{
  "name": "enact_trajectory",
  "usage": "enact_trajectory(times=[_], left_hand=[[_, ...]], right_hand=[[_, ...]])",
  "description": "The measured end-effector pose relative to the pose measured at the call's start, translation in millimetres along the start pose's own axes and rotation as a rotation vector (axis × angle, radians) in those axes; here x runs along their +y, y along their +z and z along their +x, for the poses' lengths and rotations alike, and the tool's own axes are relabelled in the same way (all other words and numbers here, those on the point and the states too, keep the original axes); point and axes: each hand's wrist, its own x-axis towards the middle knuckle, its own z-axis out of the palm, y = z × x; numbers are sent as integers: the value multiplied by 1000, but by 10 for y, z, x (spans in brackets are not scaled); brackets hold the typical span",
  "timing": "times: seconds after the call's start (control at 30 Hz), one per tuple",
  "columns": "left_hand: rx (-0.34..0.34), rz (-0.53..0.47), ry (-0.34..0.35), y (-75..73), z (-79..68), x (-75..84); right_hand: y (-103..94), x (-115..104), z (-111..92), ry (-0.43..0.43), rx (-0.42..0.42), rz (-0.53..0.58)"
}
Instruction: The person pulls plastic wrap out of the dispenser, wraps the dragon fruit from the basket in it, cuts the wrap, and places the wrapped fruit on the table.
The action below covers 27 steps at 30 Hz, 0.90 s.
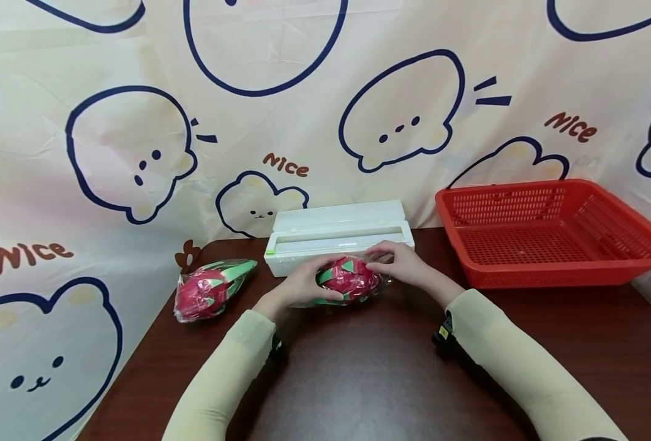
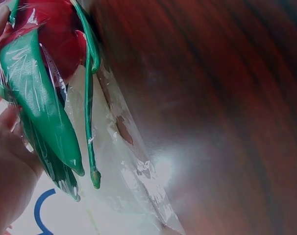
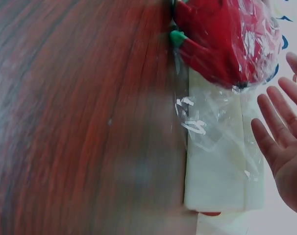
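A red dragon fruit with green scales [image 1: 349,277], covered in clear plastic film, is between the two hands at the front of a white box. The left hand [image 1: 303,283] grips its left end, thumb in front and fingers behind. At the other end, the right hand [image 1: 395,262] has its fingertips right at the fruit's upper right side. The right wrist view shows the fingers of the right hand [image 3: 285,122] spread, not curled round anything. Loose film [image 3: 202,122] trails off the fruit's end there, and more film [image 2: 134,171] extends past the green tips in the left wrist view.
The white box [image 1: 297,264] stands at the table's back with its lid [image 1: 338,214] raised. A second film-wrapped dragon fruit [image 1: 201,294] lies at the left edge of the brown table [image 1: 358,380]. A red plastic basket [image 1: 556,274] is at the back right, before a patterned cloth [image 1: 303,122].
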Motion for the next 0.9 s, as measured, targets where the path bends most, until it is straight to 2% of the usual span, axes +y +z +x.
enact_trajectory(times=[0.3,0.57,0.8,0.9], left_hand=[[-5,-48,-3,24,13,-26],[1,-45,13,32,12,-5],[-15,-11,-7,-19,-23,5],[-1,17,-26,-60,-60,24]], right_hand=[[173,-87,56,33,-110,-6],[273,-98,100,-4,-103,-43],[292,-139,145,20,-113,-84],[278,-152,154,49,-122,-96]])
